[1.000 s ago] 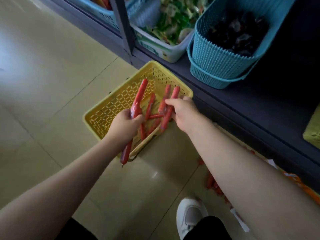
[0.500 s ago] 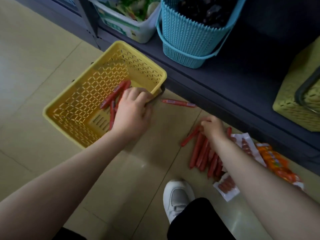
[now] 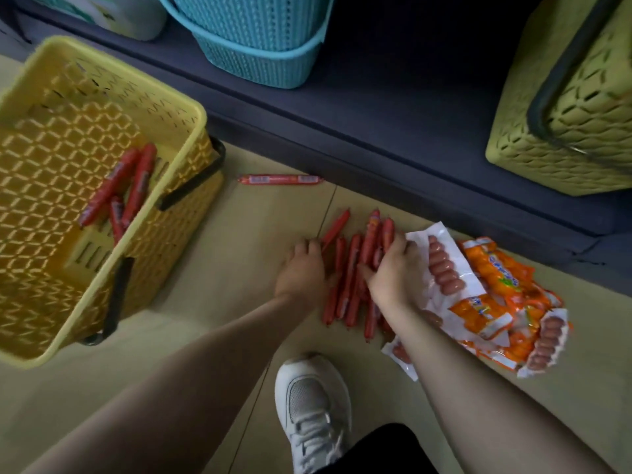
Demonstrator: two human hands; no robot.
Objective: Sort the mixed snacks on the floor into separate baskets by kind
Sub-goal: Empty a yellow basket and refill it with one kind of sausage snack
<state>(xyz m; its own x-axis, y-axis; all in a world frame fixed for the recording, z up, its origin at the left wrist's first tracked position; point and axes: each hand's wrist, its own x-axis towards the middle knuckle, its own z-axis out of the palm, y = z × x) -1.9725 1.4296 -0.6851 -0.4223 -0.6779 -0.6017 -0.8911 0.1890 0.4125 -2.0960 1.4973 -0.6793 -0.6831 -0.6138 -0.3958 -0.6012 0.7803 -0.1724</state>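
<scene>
Gathering resumed: left hand, withdrawn from yellow basket upper left, joined right hand; both curled on sausage sticks frame centre.

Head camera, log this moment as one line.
left hand and right hand on floor sausage sticks | yellow basket holds several | one stray stick

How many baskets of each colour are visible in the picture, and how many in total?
Yellow basket, on the floor: 1
Blue basket, on the shelf: 1
Green basket, on the shelf: 1
Total: 3
</scene>
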